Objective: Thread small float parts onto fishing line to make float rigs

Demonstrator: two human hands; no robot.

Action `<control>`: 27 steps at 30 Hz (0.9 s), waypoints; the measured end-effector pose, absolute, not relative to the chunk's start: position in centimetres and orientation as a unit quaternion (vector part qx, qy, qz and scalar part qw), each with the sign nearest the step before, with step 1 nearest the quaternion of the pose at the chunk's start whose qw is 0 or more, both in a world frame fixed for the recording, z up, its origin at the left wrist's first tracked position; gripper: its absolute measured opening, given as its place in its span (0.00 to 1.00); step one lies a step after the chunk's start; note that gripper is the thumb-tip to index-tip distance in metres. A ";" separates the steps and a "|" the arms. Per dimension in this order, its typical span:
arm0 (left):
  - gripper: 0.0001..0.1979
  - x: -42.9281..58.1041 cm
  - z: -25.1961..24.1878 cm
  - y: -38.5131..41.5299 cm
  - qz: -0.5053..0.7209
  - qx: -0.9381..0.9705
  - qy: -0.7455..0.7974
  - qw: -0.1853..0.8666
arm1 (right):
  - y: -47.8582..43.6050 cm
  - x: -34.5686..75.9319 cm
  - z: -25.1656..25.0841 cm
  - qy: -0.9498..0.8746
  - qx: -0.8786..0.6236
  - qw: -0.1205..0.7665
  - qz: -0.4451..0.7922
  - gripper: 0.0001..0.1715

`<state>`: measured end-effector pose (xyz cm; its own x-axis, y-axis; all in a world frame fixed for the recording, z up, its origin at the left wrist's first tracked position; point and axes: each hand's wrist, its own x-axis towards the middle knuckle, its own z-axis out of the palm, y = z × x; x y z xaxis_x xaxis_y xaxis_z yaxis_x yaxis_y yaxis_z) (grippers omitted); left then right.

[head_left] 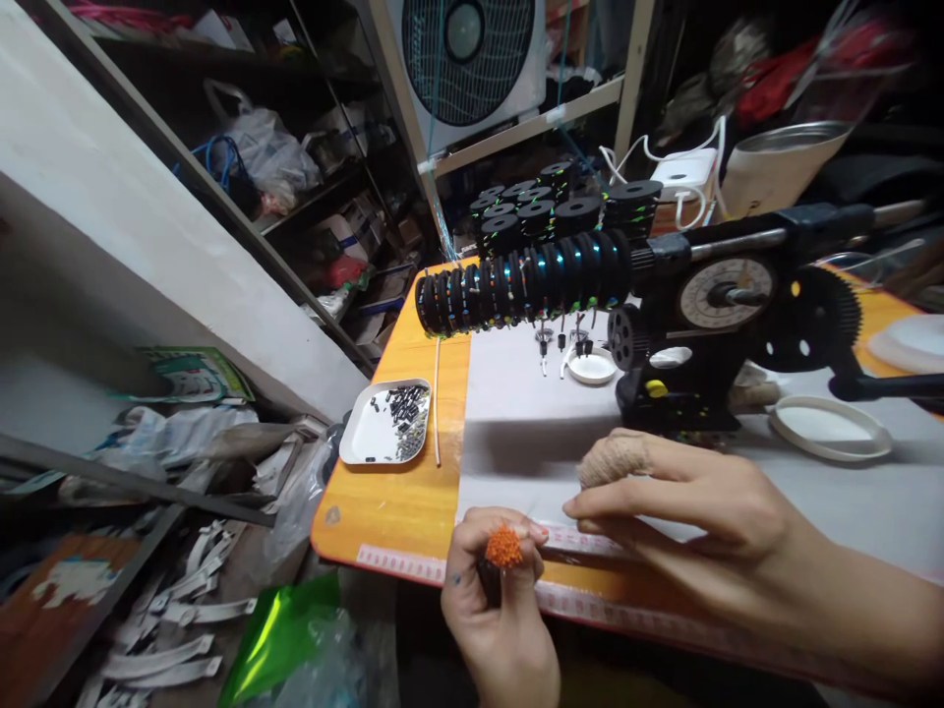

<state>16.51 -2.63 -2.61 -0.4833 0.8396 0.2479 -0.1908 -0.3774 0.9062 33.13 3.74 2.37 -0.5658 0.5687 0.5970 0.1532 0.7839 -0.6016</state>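
Observation:
Near the table's front edge, my left hand [494, 590] is closed around a bundle of thin orange strands [504, 546], whose tufted end faces me. A small orange bit shows at its fingertips. My right hand [685, 501] is just to the right, apart from the left, its fingers drawn together and pointing left. Tan cloth wrap [614, 460] covers one of its fingers. Whatever lies between the right fingertips, if anything, is too small to make out. Beyond both hands stands a black cranked machine [685, 364] carrying a row of black discs [523, 280] with coloured bits along them.
A white tray [361, 433] of small black and grey parts sits on the left of the orange table [390, 511], beside a thin pale stick [437, 403]. White lids [830, 430] lie right. Black spools [531, 211] stand behind, before a fan [468, 59]. A measuring tape [398, 563] runs along the front.

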 end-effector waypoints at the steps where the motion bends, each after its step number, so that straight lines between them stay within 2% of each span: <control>1: 0.08 16.6 -2.6 -2.6 0.749 0.362 0.436 0.345 | 3.7 33.1 2.5 -0.849 -0.213 0.412 0.253 0.08; 7: 0.10 17.7 -2.6 -2.4 0.766 0.321 0.439 0.343 | 3.6 32.9 2.8 -0.835 -0.212 0.433 0.265 0.11; 13: 0.10 18.8 -2.7 -2.4 0.760 0.335 0.440 0.341 | 3.4 32.7 3.2 -0.824 -0.207 0.450 0.274 0.08; 16: 0.12 19.4 -2.1 -2.3 0.770 0.293 0.399 0.402 | 3.0 32.5 3.4 -0.818 -0.223 0.459 0.267 0.08; 20: 0.11 19.3 -0.9 -1.9 0.799 0.239 0.265 0.484 | 2.9 32.6 3.2 -0.827 -0.221 0.451 0.252 0.09; 23: 0.13 16.7 -0.1 -1.5 0.833 0.238 0.291 0.406 | 3.6 33.1 3.3 -0.833 -0.226 0.466 0.194 0.10; 25: 0.14 13.3 0.1 -1.3 0.843 0.288 0.366 0.269 | 4.0 33.4 3.6 -0.834 -0.240 0.471 0.157 0.10; 27: 0.09 9.3 -0.1 -1.3 0.768 0.379 0.502 0.118 | 4.2 33.4 3.9 -0.835 -0.251 0.468 0.148 0.10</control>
<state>9.27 -1.28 -0.14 -0.6845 0.5616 0.4648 0.2002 -0.4682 0.8606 33.43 4.19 3.91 -0.4369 0.5568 0.7064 0.2807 0.8306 -0.4810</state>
